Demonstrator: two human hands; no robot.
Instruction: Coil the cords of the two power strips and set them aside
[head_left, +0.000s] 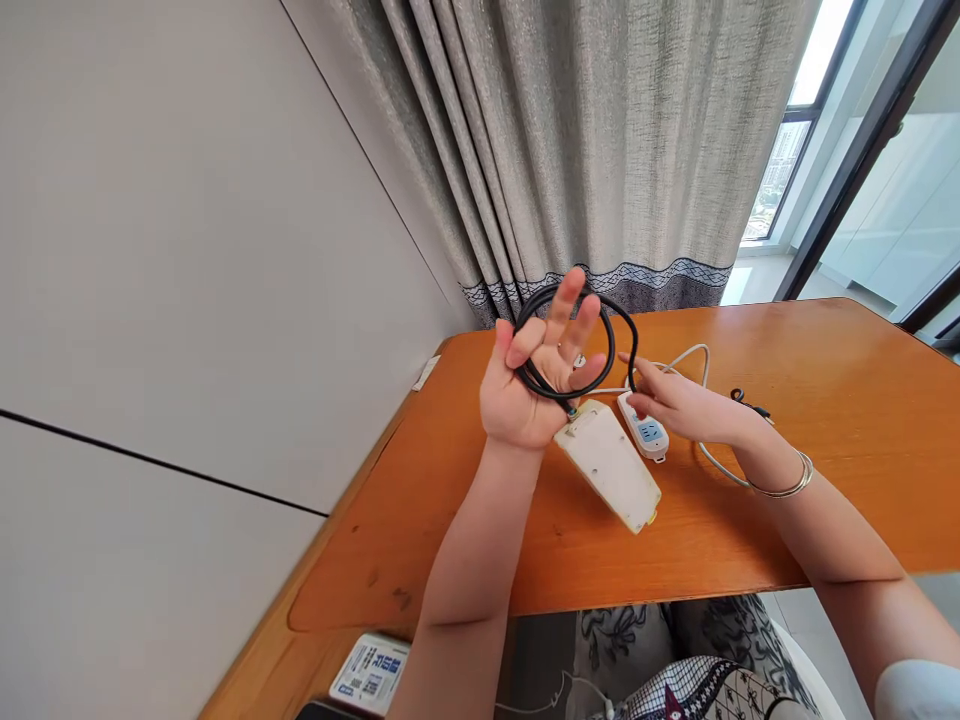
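Observation:
My left hand [529, 390] is raised, palm up, with thumb and forefinger closed on a loosely coiled black cable [613, 345]; the other fingers stick up through the loops. From the coil the cable runs into the end of a yellowed white block [611, 465], seen from its flat underside with screw holes, possibly a power strip. My right hand [667, 395], palm down, has thumb and forefinger at the loose stretch of that cable, which seems pinched between them. Beneath and beside it lies a smaller white power strip [651, 435] with blue sockets.
A white cord [705, 365] loops over the wooden table [810, 400], and a small black cable [750, 403] lies to the right. A wall [187, 250] borders the left side, a grey curtain [637, 150] the back. At lower left sits a white labelled box [369, 672].

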